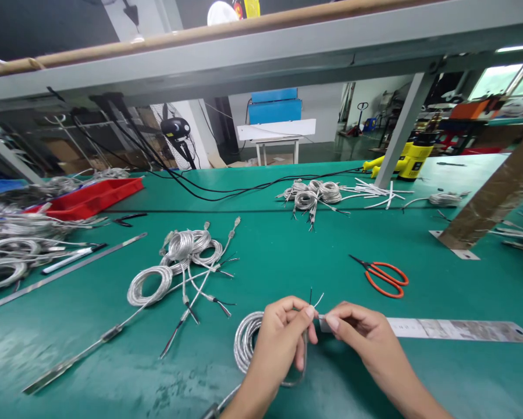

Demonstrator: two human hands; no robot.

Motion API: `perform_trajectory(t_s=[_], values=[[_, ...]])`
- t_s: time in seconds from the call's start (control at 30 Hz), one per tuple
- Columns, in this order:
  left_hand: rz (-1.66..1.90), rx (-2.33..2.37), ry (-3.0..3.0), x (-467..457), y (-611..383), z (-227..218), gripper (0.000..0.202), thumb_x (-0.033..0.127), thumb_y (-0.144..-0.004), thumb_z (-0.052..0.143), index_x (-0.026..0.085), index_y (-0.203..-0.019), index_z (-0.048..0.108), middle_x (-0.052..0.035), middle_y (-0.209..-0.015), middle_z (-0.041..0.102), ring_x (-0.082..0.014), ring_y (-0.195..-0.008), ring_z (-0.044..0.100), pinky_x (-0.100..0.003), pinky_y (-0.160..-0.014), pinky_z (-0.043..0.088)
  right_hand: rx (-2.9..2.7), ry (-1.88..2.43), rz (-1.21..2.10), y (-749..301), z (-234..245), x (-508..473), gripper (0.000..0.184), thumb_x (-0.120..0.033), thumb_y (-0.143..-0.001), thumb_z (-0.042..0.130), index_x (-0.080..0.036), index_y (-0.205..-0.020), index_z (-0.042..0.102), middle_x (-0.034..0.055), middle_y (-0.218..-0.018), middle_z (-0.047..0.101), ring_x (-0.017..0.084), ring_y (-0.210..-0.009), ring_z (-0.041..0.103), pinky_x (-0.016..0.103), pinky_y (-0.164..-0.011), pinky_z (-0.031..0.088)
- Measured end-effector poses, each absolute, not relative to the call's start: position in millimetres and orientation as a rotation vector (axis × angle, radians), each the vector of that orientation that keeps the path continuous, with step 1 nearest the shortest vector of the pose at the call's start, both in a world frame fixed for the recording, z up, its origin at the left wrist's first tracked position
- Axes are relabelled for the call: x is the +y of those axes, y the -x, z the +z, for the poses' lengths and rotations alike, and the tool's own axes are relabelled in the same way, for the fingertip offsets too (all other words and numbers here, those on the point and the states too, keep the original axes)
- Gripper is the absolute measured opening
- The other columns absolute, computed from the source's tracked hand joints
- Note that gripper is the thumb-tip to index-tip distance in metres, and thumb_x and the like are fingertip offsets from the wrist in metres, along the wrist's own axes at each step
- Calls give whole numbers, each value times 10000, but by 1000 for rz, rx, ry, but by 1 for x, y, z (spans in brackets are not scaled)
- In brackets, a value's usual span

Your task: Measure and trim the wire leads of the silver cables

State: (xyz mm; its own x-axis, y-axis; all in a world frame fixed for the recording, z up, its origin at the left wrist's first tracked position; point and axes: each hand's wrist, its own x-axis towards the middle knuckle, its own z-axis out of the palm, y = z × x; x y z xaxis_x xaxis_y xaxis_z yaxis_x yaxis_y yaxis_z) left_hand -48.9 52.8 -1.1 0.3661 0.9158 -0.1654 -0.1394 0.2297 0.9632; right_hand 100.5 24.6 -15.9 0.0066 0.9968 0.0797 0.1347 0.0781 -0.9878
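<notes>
My left hand (284, 333) pinches the end of a clear-jacketed silver cable between thumb and forefinger. Thin black and white wires (314, 299) stick up from that grip. The rest of this cable (245, 342) lies coiled beside and partly behind the hand. Close by on the right, my right hand (360, 329) has thumb and forefinger pressed together; what is between them, if anything, is too small to make out. A steel ruler (462, 329) lies flat on the table, partly hidden by the right hand. Scissors with orange handles (385, 279) rest beyond it.
Several coiled cables (150, 285) with bared wire ends lie left of centre, and more coils (316, 195) sit farther back. A red tray (91, 198) and heaped cables stand at far left. A yellow tool (413, 162) is behind the shelf post (403, 131). A shelf beam (244, 58) crosses overhead.
</notes>
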Motion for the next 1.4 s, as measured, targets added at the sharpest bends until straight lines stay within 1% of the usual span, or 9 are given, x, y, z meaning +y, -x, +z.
perform_trajectory(t_s=[0.13, 0.27, 0.37, 0.53, 0.73, 0.97, 1.07, 1.23, 1.4], values=[[816, 909, -1071, 54, 53, 1, 206, 259, -792, 536, 85, -707, 605, 3, -474, 584, 13, -224, 326, -131, -268, 121, -1504, 1395, 905, -124, -9, 34, 366, -429, -818, 461, -174, -566, 533, -5, -563, 535, 139, -560, 485, 249, -557, 367], [691, 836, -1000, 49, 51, 2, 230, 295, -778, 545, 90, -696, 610, -41, -544, 647, -11, -254, 405, -126, -282, 226, -1931, 1646, 678, -153, -9, 45, 230, -418, -709, 606, -192, -695, 562, 7, -698, 584, 181, -673, 508, 283, -616, 357], [638, 831, -950, 45, 47, 2, 226, 304, -762, 555, 91, -710, 607, -61, -584, 674, -22, -267, 444, -125, -291, 257, -2155, 1721, 505, -163, -15, 49, 288, -401, -602, 697, -211, -765, 555, 5, -770, 580, 208, -731, 499, 311, -649, 339], [641, 901, -920, 42, 44, 3, 237, 302, -775, 508, 92, -705, 594, -86, -630, 687, -39, -271, 462, -140, -290, 263, -2223, 1662, 582, -163, -18, 47, 196, -305, -655, 664, -209, -743, 519, -5, -782, 559, 180, -739, 499, 275, -642, 343], [626, 979, -1098, 42, 43, 4, 197, 234, -734, 505, 103, -631, 609, 50, -332, 470, -18, -260, 250, -169, -327, 130, -2095, 1723, 605, -161, -14, 44, 184, -263, -677, 640, -211, -730, 472, -31, -663, 550, 147, -603, 500, 231, -527, 325], [461, 1068, -1300, 42, 44, 7, 157, 206, -682, 528, 104, -617, 628, 79, -371, 369, -46, -342, 223, -197, -356, 112, -1961, 1715, 680, -158, -17, 47, 230, -407, -767, 552, -203, -868, 518, -1, -737, 599, 142, -645, 545, 211, -527, 348], [431, 1105, -1316, 40, 43, 8, 143, 193, -689, 532, 105, -656, 640, 77, -396, 378, -47, -364, 214, -202, -367, 96, -1920, 1761, 688, -158, -18, 47, 374, -465, -858, 369, -182, -652, 501, -17, -569, 520, 116, -522, 466, 218, -474, 285], [453, 1156, -1343, 38, 41, 10, 192, 265, -739, 533, 110, -738, 646, 96, -393, 280, -52, -367, 140, -211, -369, 69, -1928, 1887, 476, -153, -11, 43, 545, -524, -828, 382, -170, -416, 334, -36, -398, 314, 87, -395, 256, 260, -438, 137], [510, 1165, -1331, 35, 39, 12, 221, 303, -748, 549, 113, -729, 661, 84, -410, 301, -53, -380, 141, -214, -377, 72, -2108, 1837, -63, -152, -2, 39, 514, -433, -844, 395, -161, -411, 455, 6, -436, 486, 108, -442, 411, 274, -455, 127]])
